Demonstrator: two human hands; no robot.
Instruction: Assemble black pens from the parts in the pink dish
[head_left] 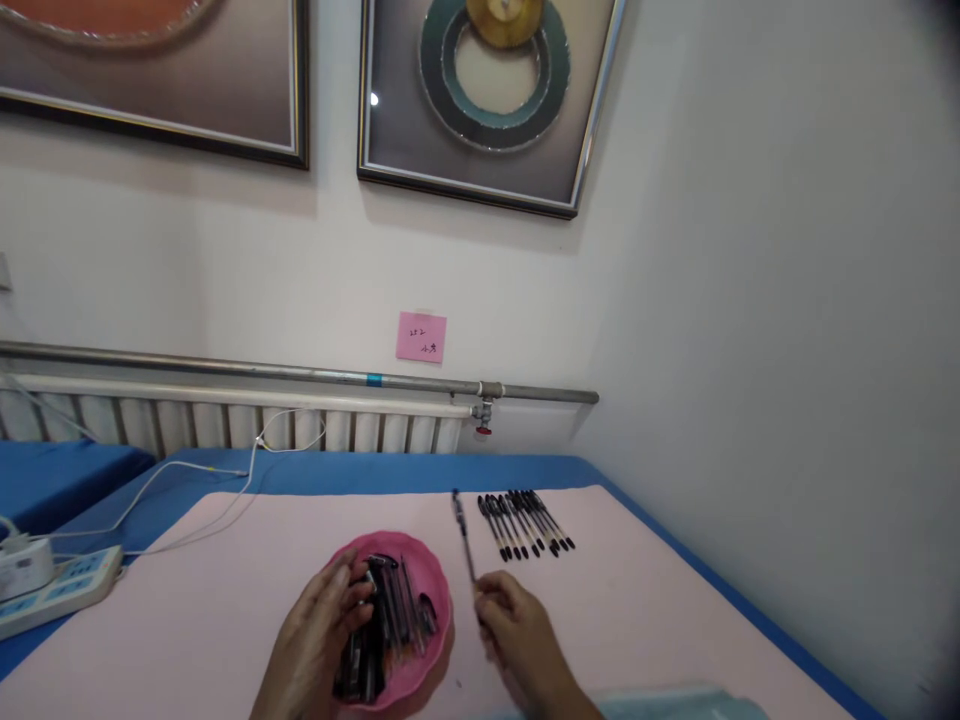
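Observation:
A pink bowl [435, 575] sits on a pale pink mat [225, 610] and holds several black pens and pen parts [394, 610]. My left hand [319, 630] reaches into the bowl, fingers curled over the pens inside. My right hand [514, 625] is closed in a pinch on one black pen [463, 535], which points away from me. Beyond it, several assembled black pens [525, 522] lie side by side in a row on the mat.
The mat lies on a blue tablecloth [360, 470] against a white wall with a radiator and pipe [300, 375]. A white power strip [56, 590] with cables lies at the left edge. A pink sticky note [421, 337] hangs on the wall.

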